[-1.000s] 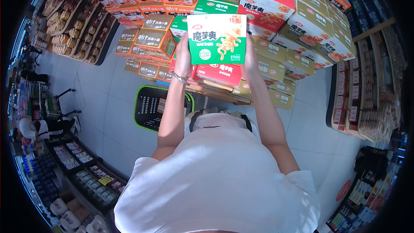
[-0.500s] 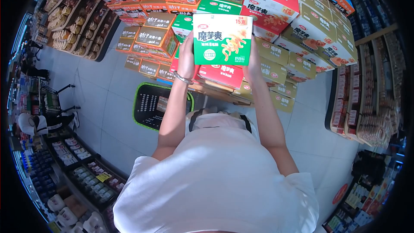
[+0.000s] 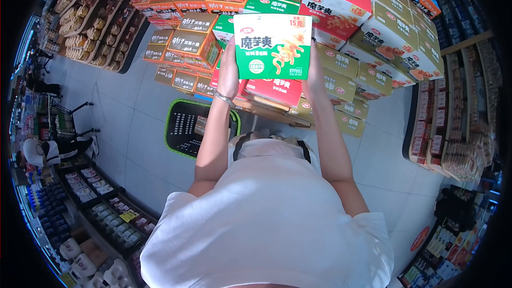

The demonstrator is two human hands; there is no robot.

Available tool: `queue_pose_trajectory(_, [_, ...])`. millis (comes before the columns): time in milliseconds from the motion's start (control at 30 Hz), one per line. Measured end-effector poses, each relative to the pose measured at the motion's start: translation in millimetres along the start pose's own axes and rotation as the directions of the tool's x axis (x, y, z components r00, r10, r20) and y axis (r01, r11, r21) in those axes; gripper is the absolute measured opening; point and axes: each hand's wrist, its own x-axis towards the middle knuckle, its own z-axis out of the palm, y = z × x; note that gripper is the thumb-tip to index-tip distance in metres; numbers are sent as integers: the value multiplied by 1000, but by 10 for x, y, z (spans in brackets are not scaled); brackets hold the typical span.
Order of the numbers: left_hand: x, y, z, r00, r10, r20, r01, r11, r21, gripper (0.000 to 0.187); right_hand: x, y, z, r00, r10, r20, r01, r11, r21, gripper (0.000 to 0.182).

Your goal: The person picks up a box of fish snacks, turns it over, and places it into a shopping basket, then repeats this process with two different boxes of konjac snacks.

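Holding a box (image 3: 273,49) between the left fingers (image 3: 229,64) and right fingers (image 3: 315,65), which pressed its opposite sides: even pressure probably best kept it level, with cartons (image 3: 337,0) stacked beyond the fingertips.

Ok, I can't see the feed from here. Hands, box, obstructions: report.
Left hand and right hand gripping white-and-green box by its sides. Printed front towards camera, unobstructed. Stacked cartons beyond; basket on floor, left.
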Motion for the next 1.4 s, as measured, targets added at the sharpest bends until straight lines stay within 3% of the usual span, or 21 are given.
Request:
queue_pose_trajectory(200, [-25,65,-11,1000,-20,19,20,1000,-9,47,1,7,0,999,41,-10,-41,999,-32,51])
queue_pose_trajectory(400, [-36,16,-95,1000,-6,-10,6,1000,-21,46,-11,49,1,998,-16,54,20,997,-72,49])
queue_pose_trajectory(1400, [-63,27,-150,999,23,-27,-22,1000,22,44,-76,28,156,999,-45,-29,41,990,-133,58])
